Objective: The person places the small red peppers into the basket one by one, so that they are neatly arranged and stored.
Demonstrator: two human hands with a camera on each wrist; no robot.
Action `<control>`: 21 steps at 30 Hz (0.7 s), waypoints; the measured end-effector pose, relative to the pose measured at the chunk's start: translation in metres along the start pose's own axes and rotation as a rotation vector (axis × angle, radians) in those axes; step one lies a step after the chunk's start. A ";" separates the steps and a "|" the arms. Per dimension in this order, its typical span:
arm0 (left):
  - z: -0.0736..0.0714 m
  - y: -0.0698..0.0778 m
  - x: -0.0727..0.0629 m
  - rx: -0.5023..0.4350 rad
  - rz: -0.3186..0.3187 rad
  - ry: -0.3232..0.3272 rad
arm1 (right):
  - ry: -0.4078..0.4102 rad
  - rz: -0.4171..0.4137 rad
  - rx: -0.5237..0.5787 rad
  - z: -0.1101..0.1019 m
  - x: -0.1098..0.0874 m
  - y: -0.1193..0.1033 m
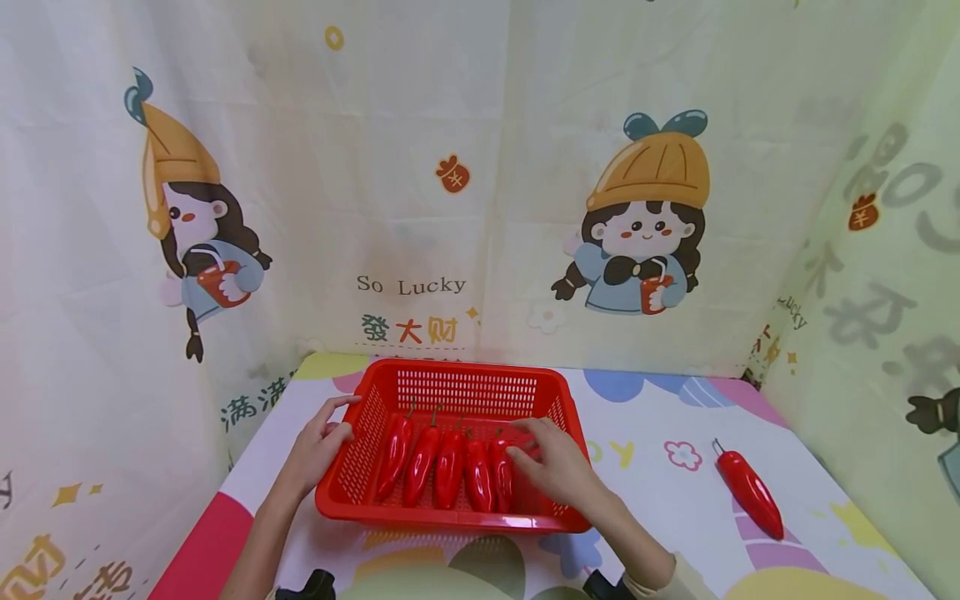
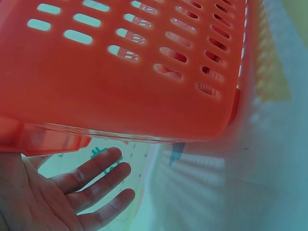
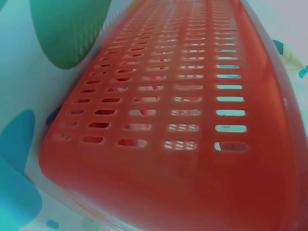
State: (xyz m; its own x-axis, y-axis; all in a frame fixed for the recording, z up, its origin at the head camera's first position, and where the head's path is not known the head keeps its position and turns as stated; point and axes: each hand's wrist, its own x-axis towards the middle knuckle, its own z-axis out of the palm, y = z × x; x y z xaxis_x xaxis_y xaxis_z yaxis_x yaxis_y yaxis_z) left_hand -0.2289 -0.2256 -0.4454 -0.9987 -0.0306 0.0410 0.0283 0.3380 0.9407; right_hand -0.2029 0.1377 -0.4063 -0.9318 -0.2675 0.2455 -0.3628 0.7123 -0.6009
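Observation:
Several shiny red chili peppers (image 1: 448,468) lie side by side in a red perforated plastic basket (image 1: 420,522). My left hand (image 1: 318,446) is at the basket's left rim, its index fingertip right at the edge. In the left wrist view three fingers of the left hand (image 2: 91,195) extend loosely below the basket's side wall. My right hand (image 1: 555,464) reaches over the right side into the basket. Its thumb and index finger are spread apart beside the rightmost pepper (image 1: 502,475). The right wrist view has only the basket's outer wall (image 3: 159,178); the hand is hidden there.
Another red chili pepper (image 1: 750,494) lies on the patterned tablecloth (image 1: 652,500) to the right of the basket. A printed cloth (image 1: 510,250) hangs behind the table and along both sides. Dark wrist straps (image 1: 318,585) show at the bottom edge.

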 end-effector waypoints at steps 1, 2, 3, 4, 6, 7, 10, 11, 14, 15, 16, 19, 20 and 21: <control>0.000 0.000 0.000 0.000 0.001 0.001 | 0.012 -0.007 0.005 -0.001 -0.001 0.000; 0.000 0.000 0.000 -0.002 0.001 0.001 | 0.025 -0.012 0.010 -0.002 -0.001 0.000; 0.000 0.000 0.000 -0.001 0.002 0.003 | 0.038 -0.017 0.010 -0.003 -0.002 0.000; 0.000 0.000 0.000 -0.002 0.003 0.003 | 0.050 -0.019 0.013 -0.004 -0.003 0.000; 0.000 0.000 -0.001 -0.001 0.004 0.003 | 0.072 -0.016 0.013 -0.006 -0.005 0.001; 0.001 0.000 -0.001 -0.001 0.005 0.003 | 0.081 -0.011 0.014 -0.008 -0.007 0.002; 0.001 0.000 -0.001 0.001 0.004 0.004 | 0.107 0.004 0.018 -0.012 -0.010 0.004; 0.001 0.000 0.000 0.001 0.003 0.005 | 0.115 0.009 0.019 -0.014 -0.011 0.005; 0.001 -0.001 0.000 0.000 0.001 0.005 | 0.141 0.024 0.024 -0.018 -0.013 0.007; 0.001 -0.001 0.000 -0.001 0.001 0.005 | 0.150 0.026 0.026 -0.019 -0.014 0.007; 0.001 -0.001 -0.001 -0.002 0.001 0.004 | 0.158 0.035 0.030 -0.021 -0.014 0.008; 0.001 0.000 -0.001 -0.004 0.002 0.003 | 0.176 0.048 0.043 -0.025 -0.016 0.011; 0.001 0.000 -0.001 -0.004 0.003 0.003 | 0.181 0.054 0.047 -0.026 -0.017 0.012; 0.001 0.000 -0.001 -0.004 0.004 0.003 | 0.187 0.056 0.051 -0.027 -0.017 0.013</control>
State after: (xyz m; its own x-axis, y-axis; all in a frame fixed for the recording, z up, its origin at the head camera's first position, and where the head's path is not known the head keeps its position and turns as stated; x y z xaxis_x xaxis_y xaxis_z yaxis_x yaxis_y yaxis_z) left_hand -0.2277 -0.2250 -0.4457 -0.9984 -0.0322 0.0463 0.0329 0.3348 0.9417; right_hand -0.1911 0.1694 -0.3981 -0.9335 -0.0995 0.3444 -0.3148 0.6874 -0.6545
